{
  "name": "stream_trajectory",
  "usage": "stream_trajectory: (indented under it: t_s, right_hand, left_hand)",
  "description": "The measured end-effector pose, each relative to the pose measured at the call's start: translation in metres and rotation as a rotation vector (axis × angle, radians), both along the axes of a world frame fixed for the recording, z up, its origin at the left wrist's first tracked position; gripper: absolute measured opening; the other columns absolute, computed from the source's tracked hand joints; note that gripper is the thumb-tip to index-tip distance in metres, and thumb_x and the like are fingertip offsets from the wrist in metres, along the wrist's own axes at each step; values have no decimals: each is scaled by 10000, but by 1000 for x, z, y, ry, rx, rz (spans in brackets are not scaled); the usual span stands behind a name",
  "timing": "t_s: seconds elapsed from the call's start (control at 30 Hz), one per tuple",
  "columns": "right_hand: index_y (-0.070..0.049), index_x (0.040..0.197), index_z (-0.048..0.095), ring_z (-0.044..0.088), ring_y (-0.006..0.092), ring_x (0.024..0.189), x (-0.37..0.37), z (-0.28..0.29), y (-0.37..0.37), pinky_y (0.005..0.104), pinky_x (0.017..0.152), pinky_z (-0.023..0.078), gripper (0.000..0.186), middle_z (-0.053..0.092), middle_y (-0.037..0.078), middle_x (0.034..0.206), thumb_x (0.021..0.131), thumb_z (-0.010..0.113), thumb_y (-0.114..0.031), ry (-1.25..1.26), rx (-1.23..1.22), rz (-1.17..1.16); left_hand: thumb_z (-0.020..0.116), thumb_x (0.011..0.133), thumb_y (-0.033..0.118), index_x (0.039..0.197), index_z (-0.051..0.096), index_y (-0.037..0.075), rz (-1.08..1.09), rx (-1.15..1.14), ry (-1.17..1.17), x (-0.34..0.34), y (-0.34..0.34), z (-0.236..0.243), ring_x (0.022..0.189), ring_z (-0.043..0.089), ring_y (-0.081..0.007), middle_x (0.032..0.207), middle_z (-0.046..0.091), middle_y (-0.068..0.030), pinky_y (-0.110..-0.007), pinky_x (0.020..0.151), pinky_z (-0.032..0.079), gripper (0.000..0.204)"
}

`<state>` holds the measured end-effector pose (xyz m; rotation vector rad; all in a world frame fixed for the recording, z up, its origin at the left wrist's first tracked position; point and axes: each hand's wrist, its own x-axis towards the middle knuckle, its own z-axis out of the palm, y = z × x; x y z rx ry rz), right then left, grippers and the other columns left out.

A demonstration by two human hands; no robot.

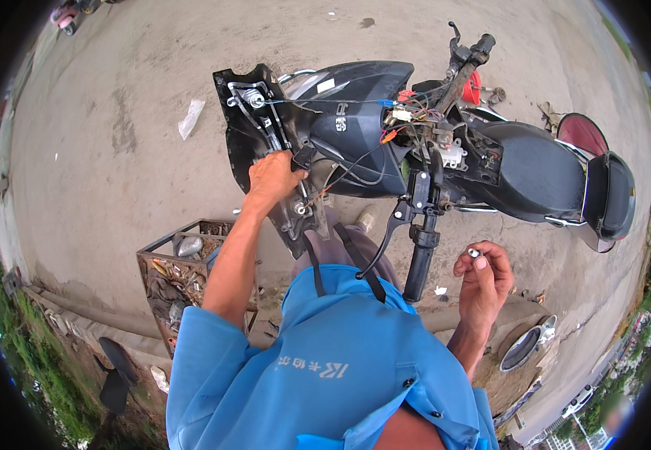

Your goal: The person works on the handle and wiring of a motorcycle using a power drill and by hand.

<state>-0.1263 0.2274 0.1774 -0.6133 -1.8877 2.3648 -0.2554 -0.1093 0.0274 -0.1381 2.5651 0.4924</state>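
In front of me stands a black electric scooter (532, 169) with its front opened up. My left hand (271, 180) is closed on the inner side of its black front panel (237, 154), beside a small black block (304, 157). Whether the fingers also hold that block, I cannot tell. Two round lamp sockets (300, 209) with thin wires sit on the panel. Held up on the right, my right hand (484, 281) pinches a small silver and dark cylindrical piece (475, 253) between thumb and fingers. Loose coloured wires (400, 116) and connectors lie bare around the steering column.
The near handlebar grip (420, 262) and brake lever (385, 244) jut toward my body. Left of me, a rusty metal frame cart (145, 259) holds scrap and parts. A round-rimmed object (522, 347) lies at lower right. White plastic scrap (190, 119) rests on the concrete.
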Motion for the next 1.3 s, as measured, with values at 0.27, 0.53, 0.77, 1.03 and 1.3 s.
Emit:
stream_trajectory:
  t_s: [0.27, 0.53, 0.77, 1.03, 1.3]
  right_hand:
    - [54, 1069, 604, 599, 148, 713, -3, -2, 5, 280, 652, 484, 197, 637, 94, 841, 898, 626, -40, 26, -6, 43]
    - [56, 1063, 606, 595, 151, 702, -2, -3, 7, 278, 646, 485, 192, 636, 97, 818, 899, 631, -40, 19, 3, 18]
    - [50, 1063, 605, 593, 152, 704, -2, 1, 8, 284, 647, 483, 185, 633, 92, 824, 901, 627, -37, 23, 6, 26]
    - [46, 1056, 608, 596, 155, 717, 1, 2, 10, 286, 654, 482, 184, 630, 91, 827, 899, 634, -46, -16, 25, 35]
    - [50, 1067, 612, 598, 161, 717, -2, -1, 13, 282, 655, 479, 193, 629, 95, 833, 900, 635, -44, -29, 26, 9]
  left_hand:
    - [773, 748, 363, 1083, 698, 31, 35, -13, 46, 3, -1, -3, 963, 685, -355, 972, 717, -198, -445, 842, 515, 478]
    - [715, 838, 287, 1079, 655, 55, 53, 180, 191, -9, 27, 32, 863, 680, -328, 882, 702, -145, -414, 787, 503, 340]
    - [738, 836, 400, 1271, 591, 94, 27, 490, 104, -23, 91, 27, 657, 582, -222, 652, 554, -70, -391, 656, 460, 552]
    - [658, 897, 242, 1030, 673, 52, 20, 634, 182, -56, 115, 1, 671, 597, -246, 710, 615, -103, -400, 643, 452, 233]
    - [720, 850, 283, 937, 667, 30, 129, 601, 131, -29, 91, 29, 608, 509, -170, 643, 525, -46, -350, 597, 424, 273]
